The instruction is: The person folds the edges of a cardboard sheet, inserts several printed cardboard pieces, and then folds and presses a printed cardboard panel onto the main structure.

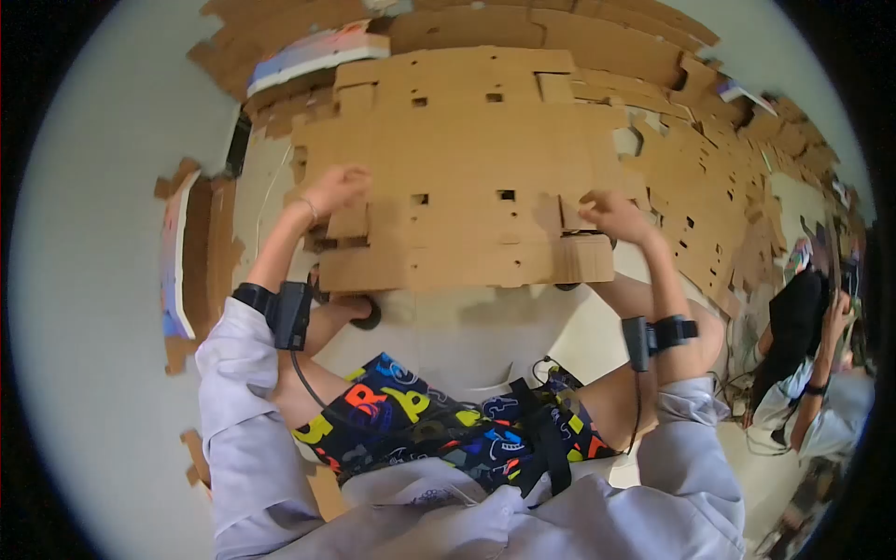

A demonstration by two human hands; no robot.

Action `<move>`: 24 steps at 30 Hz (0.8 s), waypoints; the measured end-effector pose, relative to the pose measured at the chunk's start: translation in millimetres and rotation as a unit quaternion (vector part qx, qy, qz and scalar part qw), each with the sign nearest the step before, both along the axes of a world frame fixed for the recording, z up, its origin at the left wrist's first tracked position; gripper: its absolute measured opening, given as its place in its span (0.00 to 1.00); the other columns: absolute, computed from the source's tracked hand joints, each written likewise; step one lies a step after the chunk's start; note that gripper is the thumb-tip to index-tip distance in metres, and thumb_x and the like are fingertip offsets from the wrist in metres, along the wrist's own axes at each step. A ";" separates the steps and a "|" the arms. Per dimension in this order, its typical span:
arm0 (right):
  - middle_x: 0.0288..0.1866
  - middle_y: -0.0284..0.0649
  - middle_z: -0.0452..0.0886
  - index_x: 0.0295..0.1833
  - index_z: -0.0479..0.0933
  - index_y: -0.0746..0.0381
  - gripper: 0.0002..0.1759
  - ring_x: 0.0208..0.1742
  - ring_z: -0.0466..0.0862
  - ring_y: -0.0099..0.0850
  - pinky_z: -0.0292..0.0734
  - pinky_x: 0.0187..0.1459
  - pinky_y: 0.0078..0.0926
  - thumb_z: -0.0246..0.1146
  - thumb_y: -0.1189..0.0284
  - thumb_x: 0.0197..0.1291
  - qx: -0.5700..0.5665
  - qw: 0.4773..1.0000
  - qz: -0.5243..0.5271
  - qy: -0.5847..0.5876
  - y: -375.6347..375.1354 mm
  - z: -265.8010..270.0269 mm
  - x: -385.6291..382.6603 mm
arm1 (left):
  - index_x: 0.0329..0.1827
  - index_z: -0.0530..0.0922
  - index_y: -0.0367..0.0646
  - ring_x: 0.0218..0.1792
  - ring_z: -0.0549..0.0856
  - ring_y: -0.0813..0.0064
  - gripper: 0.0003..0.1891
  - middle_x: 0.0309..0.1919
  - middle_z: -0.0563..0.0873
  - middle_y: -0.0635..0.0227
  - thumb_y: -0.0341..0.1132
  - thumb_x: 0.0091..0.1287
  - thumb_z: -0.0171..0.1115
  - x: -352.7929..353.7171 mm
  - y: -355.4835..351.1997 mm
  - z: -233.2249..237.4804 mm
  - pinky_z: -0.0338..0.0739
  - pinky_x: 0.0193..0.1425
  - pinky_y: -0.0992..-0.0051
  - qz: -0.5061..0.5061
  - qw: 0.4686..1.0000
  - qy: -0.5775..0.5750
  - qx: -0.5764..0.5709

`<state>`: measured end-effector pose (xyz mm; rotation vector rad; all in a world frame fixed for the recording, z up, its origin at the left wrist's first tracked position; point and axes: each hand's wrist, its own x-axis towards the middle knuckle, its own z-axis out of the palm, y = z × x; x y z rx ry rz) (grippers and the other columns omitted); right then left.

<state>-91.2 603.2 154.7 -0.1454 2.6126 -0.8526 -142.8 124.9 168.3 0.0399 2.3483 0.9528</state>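
A large flat sheet of brown cardboard point(467, 149) with square holes and cut flaps lies in front of me. My left hand point(338, 192) is over its left side, close to a corner flap point(348, 222), with fingers loosely bent and apart. Over the right side is my right hand point(618, 217), its thumb and fingers apart beside the lower right flap point(586, 257). Nothing shows in either hand. Below the sheet's near edge, pale floor is visible between my legs.
More cardboard pieces point(695, 177) with holes lie to the right and at the back. A cardboard piece with a colourful printed edge point(317, 53) stands at back left, another printed piece point(175, 252) at left. Another person point(821, 392) sits at far right near cables.
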 end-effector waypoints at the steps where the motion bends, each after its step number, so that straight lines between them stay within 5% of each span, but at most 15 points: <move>1: 0.45 0.50 0.81 0.57 0.74 0.63 0.29 0.46 0.81 0.38 0.75 0.50 0.33 0.66 0.55 0.54 0.023 0.999 -0.003 -0.047 -9.4 -39.2 3.1 | 0.61 0.73 0.47 0.42 0.83 0.70 0.26 0.44 0.84 0.63 0.53 0.65 0.59 18.8 -15.2 -27.3 0.77 0.49 0.71 -0.023 1.000 0.015 -0.002; 2: 0.50 0.52 0.79 0.60 0.71 0.62 0.35 0.52 0.79 0.41 0.74 0.54 0.35 0.68 0.52 0.51 0.048 0.994 -0.008 -0.094 -18.2 -67.0 8.3 | 0.62 0.72 0.48 0.47 0.81 0.65 0.27 0.47 0.82 0.60 0.53 0.64 0.60 35.4 -26.5 -58.0 0.75 0.53 0.67 -0.064 0.997 0.043 -0.031; 5: 0.61 0.54 0.70 0.67 0.63 0.58 0.48 0.64 0.68 0.50 0.67 0.62 0.40 0.73 0.49 0.42 0.304 0.951 0.050 0.010 -67.4 -89.3 57.5 | 0.65 0.69 0.51 0.60 0.74 0.57 0.34 0.57 0.76 0.54 0.54 0.57 0.65 95.3 -33.9 -108.4 0.69 0.62 0.57 -0.139 0.971 0.110 -0.158; 8: 0.67 0.53 0.63 0.70 0.57 0.55 0.55 0.70 0.57 0.57 0.61 0.66 0.45 0.75 0.49 0.37 0.253 0.967 0.030 0.021 -65.3 -97.1 71.3 | 0.68 0.64 0.57 0.71 0.60 0.59 0.43 0.69 0.63 0.58 0.56 0.48 0.70 139.8 -13.5 -113.9 0.58 0.69 0.50 -0.119 0.936 0.125 -0.306; 11: 0.66 0.52 0.66 0.71 0.55 0.54 0.56 0.66 0.64 0.55 0.67 0.61 0.47 0.75 0.51 0.35 0.315 0.936 0.126 0.089 -59.1 -96.3 79.4 | 0.68 0.64 0.58 0.70 0.62 0.57 0.43 0.68 0.64 0.58 0.54 0.46 0.71 149.2 -14.5 -142.4 0.61 0.68 0.54 -0.096 0.915 0.210 -0.332; 14: 0.63 0.52 0.69 0.67 0.64 0.52 0.49 0.64 0.69 0.52 0.69 0.60 0.46 0.75 0.52 0.36 0.278 0.952 0.118 0.047 -55.0 -92.1 64.6 | 0.65 0.69 0.57 0.62 0.73 0.56 0.42 0.63 0.72 0.60 0.52 0.43 0.73 133.9 -31.5 -146.4 0.66 0.64 0.54 -0.130 0.925 0.215 -0.284; 17: 0.59 0.51 0.72 0.60 0.72 0.55 0.41 0.62 0.72 0.49 0.71 0.59 0.45 0.73 0.53 0.37 0.196 0.973 0.121 -0.016 -59.8 -44.8 57.9 | 0.59 0.76 0.55 0.55 0.79 0.57 0.34 0.56 0.79 0.63 0.50 0.44 0.72 116.0 -25.9 -91.3 0.69 0.60 0.58 -0.146 0.951 0.104 -0.253; 18: 0.54 0.51 0.75 0.52 0.78 0.57 0.34 0.54 0.78 0.48 0.73 0.54 0.43 0.72 0.52 0.38 0.180 0.976 0.112 0.057 -53.5 -48.1 57.4 | 0.57 0.77 0.54 0.54 0.79 0.57 0.32 0.54 0.79 0.63 0.50 0.45 0.72 110.3 -29.3 -86.6 0.70 0.59 0.59 -0.124 0.955 0.101 -0.251; 20: 0.53 0.51 0.76 0.52 0.79 0.57 0.32 0.47 0.79 0.47 0.74 0.50 0.42 0.72 0.52 0.41 0.229 0.958 0.067 0.161 -39.1 -52.7 54.1 | 0.52 0.81 0.53 0.52 0.81 0.58 0.29 0.49 0.81 0.62 0.51 0.45 0.72 98.1 -29.6 -82.7 0.72 0.57 0.61 -0.086 0.961 0.098 -0.244; 22: 0.48 0.51 0.77 0.45 0.80 0.60 0.26 0.39 0.80 0.48 0.74 0.43 0.41 0.69 0.51 0.47 0.269 0.923 -0.007 0.276 -38.8 -43.5 54.6 | 0.50 0.82 0.53 0.51 0.81 0.58 0.27 0.49 0.81 0.62 0.51 0.46 0.72 92.5 -29.5 -87.2 0.72 0.57 0.61 0.018 0.940 0.230 -0.253; 24: 0.46 0.51 0.76 0.44 0.78 0.63 0.26 0.42 0.79 0.49 0.74 0.43 0.41 0.68 0.52 0.50 0.248 0.939 -0.092 0.218 -39.7 -43.5 54.6 | 0.49 0.82 0.52 0.50 0.80 0.57 0.27 0.47 0.81 0.61 0.52 0.46 0.73 90.9 -21.3 -71.7 0.74 0.54 0.60 0.089 0.892 0.327 -0.300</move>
